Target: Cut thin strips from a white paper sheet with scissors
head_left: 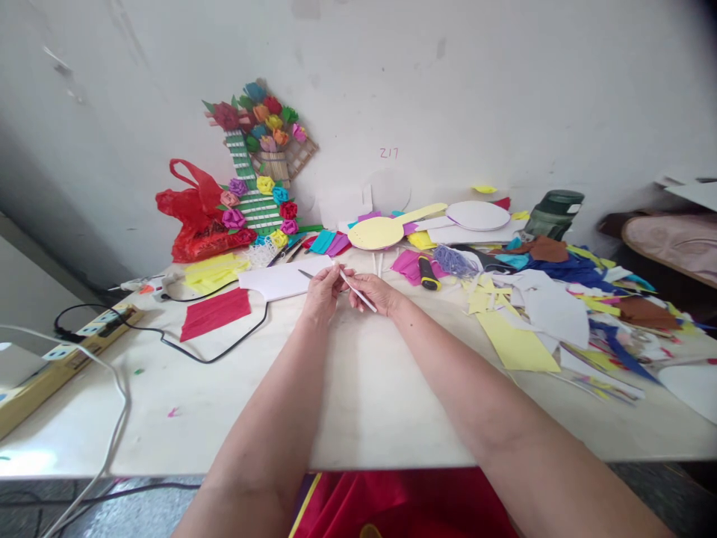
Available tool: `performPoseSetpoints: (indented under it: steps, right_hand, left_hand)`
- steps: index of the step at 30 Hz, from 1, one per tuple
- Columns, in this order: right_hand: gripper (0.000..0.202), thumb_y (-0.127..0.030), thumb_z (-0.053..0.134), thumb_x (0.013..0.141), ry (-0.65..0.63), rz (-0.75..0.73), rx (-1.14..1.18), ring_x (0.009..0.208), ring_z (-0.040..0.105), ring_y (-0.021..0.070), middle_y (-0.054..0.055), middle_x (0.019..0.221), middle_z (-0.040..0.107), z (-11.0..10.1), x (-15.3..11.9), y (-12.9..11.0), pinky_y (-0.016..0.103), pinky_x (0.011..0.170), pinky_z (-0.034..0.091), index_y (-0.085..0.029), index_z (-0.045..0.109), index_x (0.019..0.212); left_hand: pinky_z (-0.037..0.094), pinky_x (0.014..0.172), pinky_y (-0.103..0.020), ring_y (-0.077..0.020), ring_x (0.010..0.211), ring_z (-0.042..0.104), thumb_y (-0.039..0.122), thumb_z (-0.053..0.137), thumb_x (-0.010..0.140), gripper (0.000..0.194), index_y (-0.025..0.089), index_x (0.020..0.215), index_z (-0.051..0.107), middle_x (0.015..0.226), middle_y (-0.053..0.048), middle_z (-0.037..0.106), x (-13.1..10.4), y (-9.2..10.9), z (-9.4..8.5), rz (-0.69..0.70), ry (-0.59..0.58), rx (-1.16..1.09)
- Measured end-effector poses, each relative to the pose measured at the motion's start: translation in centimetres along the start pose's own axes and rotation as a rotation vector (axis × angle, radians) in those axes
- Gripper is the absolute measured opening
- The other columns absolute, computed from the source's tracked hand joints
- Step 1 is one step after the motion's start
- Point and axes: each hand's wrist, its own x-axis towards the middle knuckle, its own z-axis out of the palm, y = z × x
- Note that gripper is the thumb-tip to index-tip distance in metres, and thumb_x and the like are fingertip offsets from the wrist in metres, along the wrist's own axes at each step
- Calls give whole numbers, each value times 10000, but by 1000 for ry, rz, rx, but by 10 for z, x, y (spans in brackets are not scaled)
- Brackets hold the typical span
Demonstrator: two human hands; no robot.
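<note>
A thin white rolled paper stick (361, 292) slants between my two hands above the middle of the table. My left hand (325, 291) has its fingers closed at the stick's upper end, and a dark pointed tip pokes out on its left side. My right hand (374, 293) pinches the stick lower down, close beside the left. Behind the left hand lies a white paper sheet (285, 278). Right of the hands are a yellow and black cutter (429, 273) and purple crepe paper (407, 265).
Paper scraps (554, 306) pile up on the right, near a dark green bottle (553, 215). Fan-shaped cutouts (375, 233) lie at the back. Left are red crepe paper (216, 314), a black cable (207, 361), a power strip (72, 359) and a flower decoration (261, 202) against the wall.
</note>
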Motion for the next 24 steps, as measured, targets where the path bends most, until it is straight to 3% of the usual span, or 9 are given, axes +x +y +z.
performPoseSetpoints:
  steps: [7, 14, 24]
  right_hand:
    - [298, -422, 545, 746, -4, -10, 15, 333, 461, 76, -8, 447, 570, 1, 1, 1, 168, 327, 330, -126, 530, 779]
    - [307, -434, 555, 736, -7, -8, 1, 326, 456, 77, -7, 449, 572, -1, 3, 4, 171, 325, 331, -132, 529, 784]
    - [304, -414, 488, 794, 47, -15, -37, 340, 457, 74, 11, 481, 585, -3, -4, -5, 175, 333, 334, -119, 559, 798]
  left_hand:
    - [440, 497, -199, -91, 520, 565, 307, 658, 684, 233, 130, 825, 603, 698, -52, 645, -1, 0, 0, 13, 2, -31]
    - [455, 517, -200, -136, 645, 617, 278, 660, 679, 193, 136, 789, 587, 685, -61, 653, 1, 0, -1, 3, 45, -51]
    - [497, 658, -277, -180, 730, 644, 297, 641, 697, 215, 131, 814, 570, 760, -82, 666, 6, 3, -4, 64, 218, -69]
